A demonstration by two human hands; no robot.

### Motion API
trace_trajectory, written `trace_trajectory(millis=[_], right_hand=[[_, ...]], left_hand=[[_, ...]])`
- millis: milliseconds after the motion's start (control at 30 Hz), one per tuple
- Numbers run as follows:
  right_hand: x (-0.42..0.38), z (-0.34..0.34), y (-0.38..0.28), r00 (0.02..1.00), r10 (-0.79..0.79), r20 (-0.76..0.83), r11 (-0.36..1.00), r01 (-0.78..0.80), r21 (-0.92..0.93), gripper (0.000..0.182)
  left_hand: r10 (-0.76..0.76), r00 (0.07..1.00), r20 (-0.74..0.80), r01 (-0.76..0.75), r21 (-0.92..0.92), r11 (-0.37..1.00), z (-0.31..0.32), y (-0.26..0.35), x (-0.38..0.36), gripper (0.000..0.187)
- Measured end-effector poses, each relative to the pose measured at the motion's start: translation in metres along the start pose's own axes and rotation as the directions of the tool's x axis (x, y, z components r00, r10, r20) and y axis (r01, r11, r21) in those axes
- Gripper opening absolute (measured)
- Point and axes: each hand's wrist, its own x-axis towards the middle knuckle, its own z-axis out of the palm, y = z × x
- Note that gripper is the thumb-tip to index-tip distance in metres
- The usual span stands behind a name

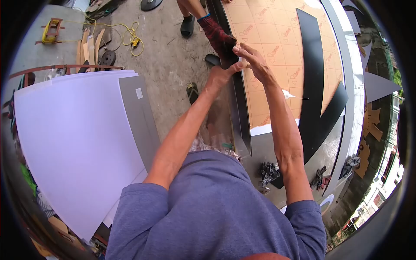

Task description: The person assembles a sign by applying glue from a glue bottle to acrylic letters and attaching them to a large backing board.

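Note:
A long black strip (238,99) with a raised edge runs along the left side of an orange printed-film board (264,78). My left hand (222,77) is at the strip, its thumb reaching over the top edge and its other fingers mostly hidden. Close beside it, my right hand (256,63) has its fingers stretched out, their tips at the same edge. Just beyond, a co-worker's hand in a dark red and black glove (219,40) is also at the strip. Two flat black pieces (311,56) lie across the board, their lower ends meeting.
Large white sheets (73,143) and a grey panel (138,112) stand at left. Yellow cord (134,37) and wood strips (89,47) lie on the concrete floor. A loose sandal (192,92) is near the strip. Crumpled black plastic (269,172) lies at lower right.

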Motion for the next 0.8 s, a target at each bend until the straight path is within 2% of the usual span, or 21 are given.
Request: trace_trajectory(millis=[267,567,667,800], right_hand=[[0.003,0.0,0.0,1.0,-0.02,-0.007,1.0,0.02,0.009,0.12],[0.001,-0.002,0.004,1.0,-0.014,0.011,1.0,0.014,0.007,0.119],[-0.001,-0.003,0.002,0.999,-0.027,0.019,0.999,0.028,-0.023,0.12],[0.001,-0.004,0.004,0.999,-0.032,0.024,0.999,0.033,-0.028,0.122]], left_hand=[[0.061,0.998,-0.001,-0.061,-0.064,0.996,0.004,0.015,-0.01,0.086],[0.028,1.0,0.009,-0.027,-0.052,0.998,0.004,0.009,-0.007,0.089],[0.06,0.998,-0.022,-0.061,-0.053,0.997,0.008,0.011,-0.012,0.082],[0.063,0.998,0.006,-0.062,-0.078,0.995,0.007,0.014,-0.012,0.092]])
